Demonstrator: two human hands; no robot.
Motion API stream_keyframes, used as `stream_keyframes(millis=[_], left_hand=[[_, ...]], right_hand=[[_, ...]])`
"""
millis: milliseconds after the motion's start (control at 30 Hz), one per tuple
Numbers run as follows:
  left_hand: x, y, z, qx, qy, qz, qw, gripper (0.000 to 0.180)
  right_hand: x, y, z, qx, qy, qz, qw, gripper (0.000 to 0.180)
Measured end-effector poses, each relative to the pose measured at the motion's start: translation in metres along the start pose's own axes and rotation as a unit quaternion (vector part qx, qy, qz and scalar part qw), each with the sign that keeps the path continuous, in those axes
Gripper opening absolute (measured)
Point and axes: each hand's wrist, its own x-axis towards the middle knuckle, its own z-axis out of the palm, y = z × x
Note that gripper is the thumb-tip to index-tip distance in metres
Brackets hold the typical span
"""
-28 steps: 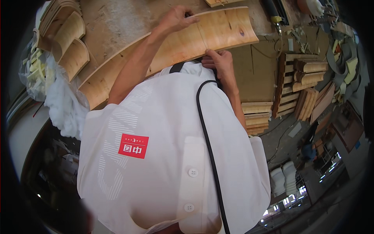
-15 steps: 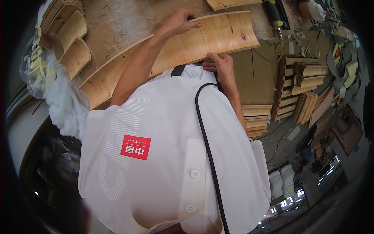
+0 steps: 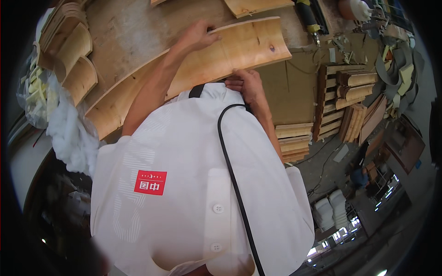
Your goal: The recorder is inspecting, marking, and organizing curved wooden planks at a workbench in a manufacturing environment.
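The single head camera looks steeply down from my head, very near my white button shirt (image 3: pixel 193 184), toward the brown wooden workbench (image 3: pixel 133 37) in front of me.

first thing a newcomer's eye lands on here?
The long curved plywood panel on the workbench, held by the left hand at its far edge and the right hand at its near edge. Next, the white shirt filling the lower picture.
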Motion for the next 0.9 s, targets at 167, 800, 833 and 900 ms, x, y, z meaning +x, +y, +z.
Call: stream_keyframes(millis=[167,800,833,900], left_hand=[[-0.004,0.008,-0.004,0.000,-0.009,0.013,1.000,0.040],[-0.001,0.013,-0.011,-0.010,-0.034,0.051,0.998,0.031],[-0.001,0.014,-0.013,0.000,-0.044,0.038,0.998,0.030],[-0.002,0.014,-0.013,0.004,-0.043,0.038,0.998,0.029]], right_hand=[[0.006,0.004,-0.011,0.070,-0.004,0.015,0.997,0.038],[0.001,0.010,-0.019,-0.106,-0.043,-0.094,0.989,0.021],[0.002,0.012,-0.019,-0.112,-0.048,-0.099,0.988,0.021],[0.003,0.014,-0.020,-0.110,-0.052,-0.106,0.987,0.020]])
